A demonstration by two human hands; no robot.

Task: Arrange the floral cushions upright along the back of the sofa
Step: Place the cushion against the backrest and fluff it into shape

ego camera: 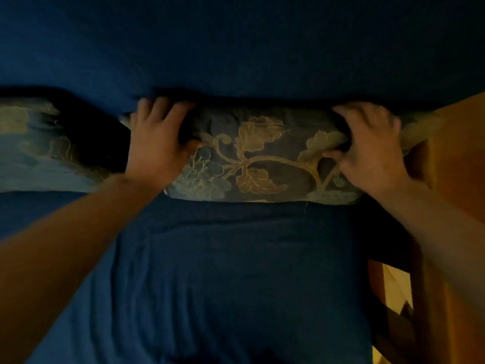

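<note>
A grey-blue floral cushion [259,158] with gold leaves and vines stands against the dark blue sofa back [236,48]. Its lower edge rests on the blue seat [223,271]. My left hand [157,143] grips its upper left corner, fingers curled over the top edge. My right hand [367,145] grips its upper right corner, thumb pressed into the front face. A second floral cushion [34,148] sits to the left along the sofa back, cut off by the frame's edge and blurred.
A wooden armrest [454,153] of the sofa runs down the right side, close to my right forearm. A patch of light floor [393,287] shows below it. The scene is dim.
</note>
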